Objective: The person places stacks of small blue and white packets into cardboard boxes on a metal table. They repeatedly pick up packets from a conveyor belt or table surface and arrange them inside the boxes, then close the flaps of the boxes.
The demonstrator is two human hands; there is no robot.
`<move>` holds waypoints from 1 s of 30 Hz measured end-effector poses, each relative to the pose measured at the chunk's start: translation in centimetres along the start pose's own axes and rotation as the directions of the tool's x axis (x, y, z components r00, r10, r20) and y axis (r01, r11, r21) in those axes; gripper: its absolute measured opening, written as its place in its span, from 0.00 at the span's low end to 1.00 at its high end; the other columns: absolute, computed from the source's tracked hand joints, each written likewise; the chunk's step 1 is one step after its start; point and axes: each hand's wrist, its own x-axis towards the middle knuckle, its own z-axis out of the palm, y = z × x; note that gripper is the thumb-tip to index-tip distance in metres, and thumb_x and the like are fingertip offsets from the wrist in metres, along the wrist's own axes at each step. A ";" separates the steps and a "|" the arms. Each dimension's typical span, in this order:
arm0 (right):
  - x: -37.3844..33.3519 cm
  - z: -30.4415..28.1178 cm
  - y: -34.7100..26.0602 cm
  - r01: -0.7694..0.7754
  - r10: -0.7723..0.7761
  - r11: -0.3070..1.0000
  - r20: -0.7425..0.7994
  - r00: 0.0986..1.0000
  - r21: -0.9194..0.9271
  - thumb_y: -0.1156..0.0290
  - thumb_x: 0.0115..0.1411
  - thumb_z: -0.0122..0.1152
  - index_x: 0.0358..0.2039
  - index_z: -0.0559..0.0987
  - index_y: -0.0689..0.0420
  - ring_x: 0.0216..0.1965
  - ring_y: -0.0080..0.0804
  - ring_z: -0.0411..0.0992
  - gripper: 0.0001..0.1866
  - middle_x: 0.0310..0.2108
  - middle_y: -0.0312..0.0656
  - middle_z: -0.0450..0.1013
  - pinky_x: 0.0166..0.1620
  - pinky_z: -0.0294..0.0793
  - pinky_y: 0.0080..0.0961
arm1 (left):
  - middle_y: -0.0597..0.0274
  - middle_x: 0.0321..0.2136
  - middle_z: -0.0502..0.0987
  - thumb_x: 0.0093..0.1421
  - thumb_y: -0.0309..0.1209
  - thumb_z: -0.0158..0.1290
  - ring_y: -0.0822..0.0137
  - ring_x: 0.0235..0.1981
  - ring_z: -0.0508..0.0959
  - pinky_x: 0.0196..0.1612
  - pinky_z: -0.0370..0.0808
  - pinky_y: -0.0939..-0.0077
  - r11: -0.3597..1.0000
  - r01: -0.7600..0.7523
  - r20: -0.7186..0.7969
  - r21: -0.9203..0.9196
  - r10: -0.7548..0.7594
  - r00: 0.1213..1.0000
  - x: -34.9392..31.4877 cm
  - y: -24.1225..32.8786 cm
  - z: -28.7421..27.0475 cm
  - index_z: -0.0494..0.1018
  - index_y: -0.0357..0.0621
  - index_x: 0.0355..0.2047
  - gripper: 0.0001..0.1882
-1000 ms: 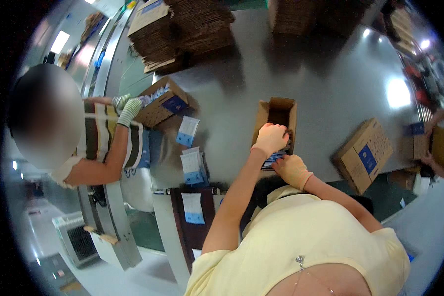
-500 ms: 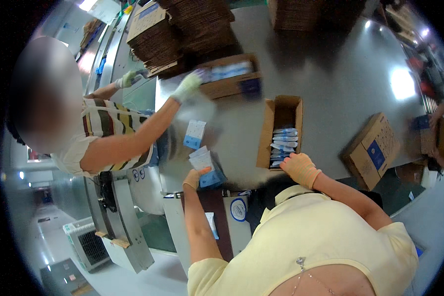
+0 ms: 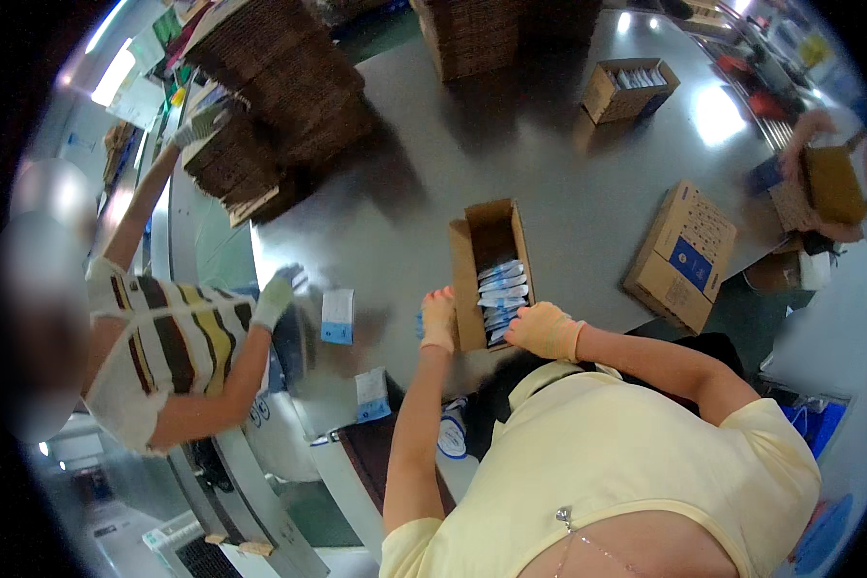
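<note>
An open cardboard box [image 3: 463,279] lies before me, its near part filled with a row of blue-and-white flat packets [image 3: 503,294]. My right hand [image 3: 546,331], in a pale glove, has its fingers curled over the box's near right corner, against the closest packets. Beside the box's left wall is my left hand [image 3: 438,318], its fingers closed; a bit of blue at its outer side looks like a packet, mostly hidden. Two loose blue-and-white packets lie to the left: one packet [image 3: 337,316] on the table, another packet [image 3: 372,395] at the table's near edge.
A closed carton [image 3: 684,258] rests on the metal table [image 3: 578,231] to my right. Another filled box [image 3: 631,90] stands farther back. Tall stacks of flattened cardboard [image 3: 284,96] rise at the far left. A co-worker's gloved hand [image 3: 275,301] is left; another person handles a box [image 3: 833,183] at far right.
My left hand has moved right from the loose packets to the box. The co-worker's filled box has gone from beside the stacks; one now stands at the far right. The view has shifted.
</note>
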 end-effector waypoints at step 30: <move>-3.7 1.8 3.4 -0.367 0.422 0.890 -0.184 0.888 0.270 0.72 0.53 0.54 0.26 0.76 0.59 0.28 0.45 0.77 0.05 0.25 0.49 0.77 0.26 0.77 0.40 | 0.46 0.55 0.65 0.52 0.26 0.57 0.49 0.56 0.65 0.58 0.63 0.57 0.826 -0.098 -0.583 -0.555 -0.302 0.754 -3.1 2.3 -10.4 0.68 0.39 0.52 0.26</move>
